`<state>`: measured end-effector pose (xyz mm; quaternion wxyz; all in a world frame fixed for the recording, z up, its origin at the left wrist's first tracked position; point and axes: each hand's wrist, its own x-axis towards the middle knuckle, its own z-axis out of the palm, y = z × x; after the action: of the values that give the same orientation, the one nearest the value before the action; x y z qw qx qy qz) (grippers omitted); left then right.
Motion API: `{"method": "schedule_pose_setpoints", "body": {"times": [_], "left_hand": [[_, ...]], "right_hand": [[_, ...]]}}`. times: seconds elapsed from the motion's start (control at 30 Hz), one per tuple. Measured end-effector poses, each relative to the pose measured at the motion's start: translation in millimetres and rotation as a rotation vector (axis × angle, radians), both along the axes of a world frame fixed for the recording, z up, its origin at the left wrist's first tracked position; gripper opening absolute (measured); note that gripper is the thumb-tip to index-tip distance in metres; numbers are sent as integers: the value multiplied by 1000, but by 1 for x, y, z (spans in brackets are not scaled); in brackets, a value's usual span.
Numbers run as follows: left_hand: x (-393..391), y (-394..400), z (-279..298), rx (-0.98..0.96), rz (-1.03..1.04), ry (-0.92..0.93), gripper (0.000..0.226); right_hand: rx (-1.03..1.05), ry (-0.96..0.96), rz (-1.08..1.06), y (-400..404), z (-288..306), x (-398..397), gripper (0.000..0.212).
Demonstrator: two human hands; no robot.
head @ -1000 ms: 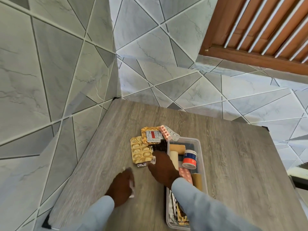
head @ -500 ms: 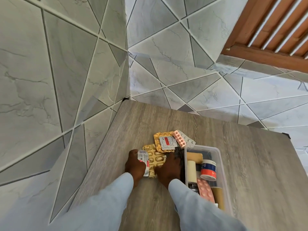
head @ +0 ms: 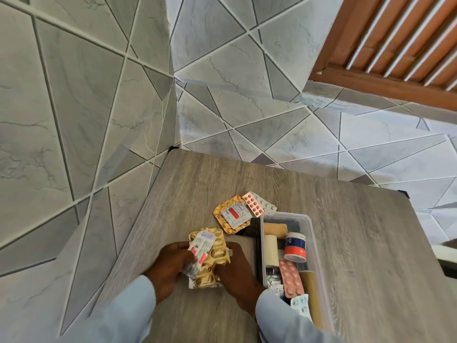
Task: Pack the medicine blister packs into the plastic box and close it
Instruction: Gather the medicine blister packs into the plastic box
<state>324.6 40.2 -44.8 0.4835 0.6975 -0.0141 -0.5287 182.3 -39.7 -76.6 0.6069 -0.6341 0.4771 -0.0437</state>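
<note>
While both hands, left hand [head: 170, 264] and right hand [head: 236, 271], grip a gold blister pack [head: 210, 258] with a white strip on top just above the tabletop [head: 358, 243], the open plastic box [head: 312, 233] sits right beside them, already partly filled. Further back, more blister packs [head: 237, 214] lie touching the box's far corner.

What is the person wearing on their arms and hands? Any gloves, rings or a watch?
Both arms are covered by long, loose, pale blue sleeves, the left sleeve and the right sleeve, plain, with no visible pattern or marking, reaching to the wrists. The left hand and the right hand are bare: no gloves. No ring or watch shows, though the picture is somewhat blurred.
</note>
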Motion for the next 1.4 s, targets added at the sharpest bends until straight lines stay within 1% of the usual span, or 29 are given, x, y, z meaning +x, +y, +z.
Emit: {"method": "schedule_pose_setpoints", "body": {"times": [0.1, 0.2, 0.27, 0.3, 0.4, 0.43, 0.5, 0.57, 0.67, 0.73, 0.87, 0.93, 1.03, 1.1, 1.17, 1.23, 1.3, 1.4], "left_hand": [[-17, 4, 21, -87, -36, 69, 28], [-32, -6, 34, -145, -60, 21, 28], [-47, -16, 45, -180, -124, -37, 26], [-59, -23, 51, -193, -164, -73, 25], [-96, -42, 55, -197, -261, -185, 23], [-108, -48, 53, -192, -300, -252, 21], [-128, -58, 47, -171, -368, -410, 20], [-141, -63, 41, -121, -366, -467, 16], [-154, -60, 30, -3, -329, -496, 13], [-161, -54, 23, 51, -301, -522, 8], [-174, -45, 23, 95, -253, -618, 10], [-176, -42, 27, 85, -265, -636, 11], [-177, -38, 27, 72, -304, -578, 16], [-177, -36, 26, 56, -349, -572, 14], [-177, -34, 24, 23, -363, -586, 9], [-175, -32, 23, -8, -366, -628, 4], [-174, -31, 24, -27, -357, -650, 5], [-173, -27, 27, -61, -298, -580, 9]], "right_hand": [[-59, -82, -1, 4, 29, -17, 44], [-193, -190, -1, -1, 55, -41, 37], [-237, -202, -47, -11, 69, -64, 32], [-234, -197, -91, -16, 76, -79, 28], [-139, -202, -284, -30, 85, -123, 22], [-131, -187, -334, -33, 85, -138, 22], [-178, -94, -394, -40, 82, -168, 20], [-234, 29, -401, -44, 76, -194, 19], [-241, 154, -343, -39, 66, -213, 17], [-318, 223, -274, -30, 59, -216, 19], [-566, 359, -91, -11, 49, -208, 43], [-665, 436, 21, -5, 49, -204, 42], [-782, 544, 127, 0, 51, -203, 32], [-886, 546, 96, 2, 41, -208, 29], [-971, 518, 133, 8, 35, -214, 32], [-1007, 529, 215, 16, 31, -216, 39], [-1055, 556, 285, 23, 29, -216, 41], [-1067, 590, 346, 21, 25, -212, 46]]}}
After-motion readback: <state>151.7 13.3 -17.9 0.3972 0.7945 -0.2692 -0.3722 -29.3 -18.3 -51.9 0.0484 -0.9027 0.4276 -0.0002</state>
